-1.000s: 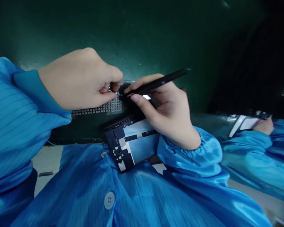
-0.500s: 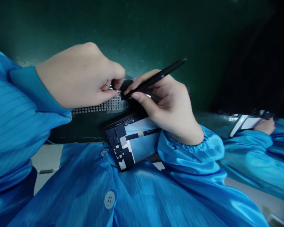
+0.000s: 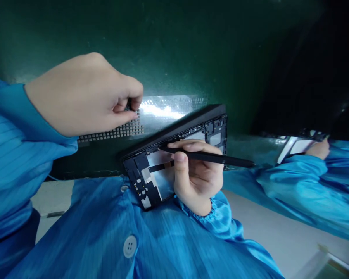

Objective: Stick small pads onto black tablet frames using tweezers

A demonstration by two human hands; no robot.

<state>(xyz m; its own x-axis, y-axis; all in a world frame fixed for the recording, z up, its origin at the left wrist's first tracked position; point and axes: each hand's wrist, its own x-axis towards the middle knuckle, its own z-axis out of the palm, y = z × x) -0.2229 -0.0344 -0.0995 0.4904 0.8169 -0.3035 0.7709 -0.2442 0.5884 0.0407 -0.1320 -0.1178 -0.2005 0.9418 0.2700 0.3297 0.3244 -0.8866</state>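
Note:
My left hand (image 3: 84, 95) is closed in a pinch at a clear sheet covered with rows of small grey square pads (image 3: 113, 134); the fingers hide part of it. My right hand (image 3: 199, 174) grips slim black tweezers (image 3: 218, 157), their tip pointing left at the long upper edge of an opened tablet (image 3: 135, 172). Whether the tip touches the tablet, or carries a pad, is too small to tell. The tablet lies tilted against the blue coat at the bench edge, showing black circuit parts and a silvery battery area partly covered by my right hand.
A dark slab (image 3: 192, 118) runs along the tablet's upper side. Shiny clear film (image 3: 163, 106) lies behind it on the green bench (image 3: 174, 46). To the right, a co-worker's hand (image 3: 318, 149) and blue sleeve appear beside a white-and-dark device (image 3: 298, 147).
My right hand has brought the tweezers from the pad sheet down to the tablet's upper edge, turning the tool's back end down and right. My left hand has shifted slightly left with the sheet.

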